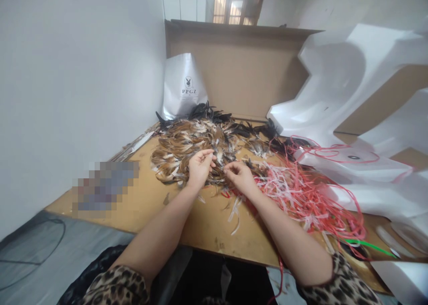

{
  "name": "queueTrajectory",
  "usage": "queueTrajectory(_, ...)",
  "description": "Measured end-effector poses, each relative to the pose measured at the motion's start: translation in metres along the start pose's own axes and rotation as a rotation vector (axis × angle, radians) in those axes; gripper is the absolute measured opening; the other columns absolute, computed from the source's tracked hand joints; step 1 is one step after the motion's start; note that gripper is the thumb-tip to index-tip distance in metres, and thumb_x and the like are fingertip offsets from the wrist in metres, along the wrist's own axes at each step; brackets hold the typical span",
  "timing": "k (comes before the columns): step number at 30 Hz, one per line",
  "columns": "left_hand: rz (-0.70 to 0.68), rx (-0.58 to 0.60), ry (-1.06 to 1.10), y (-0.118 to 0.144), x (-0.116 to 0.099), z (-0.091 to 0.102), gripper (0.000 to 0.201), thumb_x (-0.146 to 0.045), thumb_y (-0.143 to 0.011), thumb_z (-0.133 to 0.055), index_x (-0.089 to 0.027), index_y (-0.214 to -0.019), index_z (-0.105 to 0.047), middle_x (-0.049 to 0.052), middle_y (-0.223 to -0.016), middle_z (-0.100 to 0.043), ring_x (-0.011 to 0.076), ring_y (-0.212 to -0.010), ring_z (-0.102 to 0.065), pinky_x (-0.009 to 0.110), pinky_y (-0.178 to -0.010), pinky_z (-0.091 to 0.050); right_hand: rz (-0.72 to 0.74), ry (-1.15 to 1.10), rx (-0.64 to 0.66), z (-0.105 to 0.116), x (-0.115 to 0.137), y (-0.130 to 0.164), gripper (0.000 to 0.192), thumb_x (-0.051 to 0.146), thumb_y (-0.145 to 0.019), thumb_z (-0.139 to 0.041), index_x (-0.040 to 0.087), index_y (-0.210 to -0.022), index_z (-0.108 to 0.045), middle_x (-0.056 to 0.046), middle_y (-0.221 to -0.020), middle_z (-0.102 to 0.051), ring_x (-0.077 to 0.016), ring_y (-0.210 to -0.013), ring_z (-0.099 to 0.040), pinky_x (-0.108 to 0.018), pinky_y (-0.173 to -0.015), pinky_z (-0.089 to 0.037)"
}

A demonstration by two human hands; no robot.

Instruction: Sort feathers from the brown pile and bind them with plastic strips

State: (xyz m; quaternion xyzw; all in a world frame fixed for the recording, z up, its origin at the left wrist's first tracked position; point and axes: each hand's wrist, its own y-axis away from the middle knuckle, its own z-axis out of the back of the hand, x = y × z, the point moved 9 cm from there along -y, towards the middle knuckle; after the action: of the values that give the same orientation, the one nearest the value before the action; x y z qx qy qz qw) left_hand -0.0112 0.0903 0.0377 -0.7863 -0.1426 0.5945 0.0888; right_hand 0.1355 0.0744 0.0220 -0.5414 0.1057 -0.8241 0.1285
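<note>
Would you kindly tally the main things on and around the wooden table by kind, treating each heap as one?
Feather heap: 1
Tangle of red and pink strips: 1
White bag with a rabbit logo: 1
Green strip: 1
Hands at the feathers: 2, left hand and right hand
Total: 6

Bright, even, soft shadows. Daylight from window (238, 6) top centre, slightly blown out. Strong wide-angle bending at edges. Pixelated block lower left. Centre sharp.
</note>
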Motion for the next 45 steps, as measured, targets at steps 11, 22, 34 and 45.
queueTrajectory(11, 0.026, -0.005, 0.006, 0.000, 0.001, 0.000, 0.028, -0.030, -0.068, -0.057, -0.011, -0.088, -0.056, 0.003, -0.068, -0.058, 0.0047, -0.045, -0.046, 0.015, -0.036, -0.034, 0.361, 0.912, 0.239, -0.035, 0.046, 0.026, 0.016, 0.028, -0.077, -0.046, 0.019, -0.081, -0.059, -0.007, -0.081, -0.055, -0.0172, -0.077, -0.051, -0.026, -0.064, -0.036)
queueTrajectory(22, -0.011, -0.027, 0.031, -0.001, -0.002, 0.003, 0.028, -0.031, -0.069, -0.056, -0.012, -0.090, -0.056, 0.004, -0.071, -0.059, 0.0051, -0.048, -0.048, 0.015, -0.038, -0.034, -0.210, -0.218, 0.113, -0.007, -0.008, 0.007, 0.024, 0.039, -0.068, -0.056, 0.016, -0.062, -0.052, 0.004, -0.049, -0.049, -0.0068, -0.041, -0.037, -0.020, -0.042, -0.029)
queueTrajectory(34, 0.302, 0.330, -0.065, 0.019, 0.027, -0.036, 0.025, -0.027, -0.056, -0.068, -0.010, -0.071, -0.058, 0.002, -0.053, -0.058, 0.0080, -0.047, -0.052, 0.018, -0.044, -0.039, -0.330, -0.714, -0.016, -0.002, -0.019, 0.006, 0.024, 0.032, -0.057, -0.068, 0.017, -0.060, -0.050, 0.008, -0.043, -0.042, -0.0044, -0.039, -0.034, -0.017, -0.038, -0.022)
queueTrajectory(45, 0.324, 0.273, 0.001, 0.014, 0.034, -0.030, 0.027, -0.022, -0.055, -0.068, -0.011, -0.076, -0.055, 0.002, -0.058, -0.058, 0.0100, -0.052, -0.057, 0.018, -0.045, -0.041, -0.300, -0.717, -0.030, 0.001, -0.020, 0.004, 0.026, 0.032, -0.059, -0.067, 0.016, -0.059, -0.046, 0.007, -0.044, -0.043, -0.0050, -0.040, -0.035, -0.018, -0.040, -0.024)
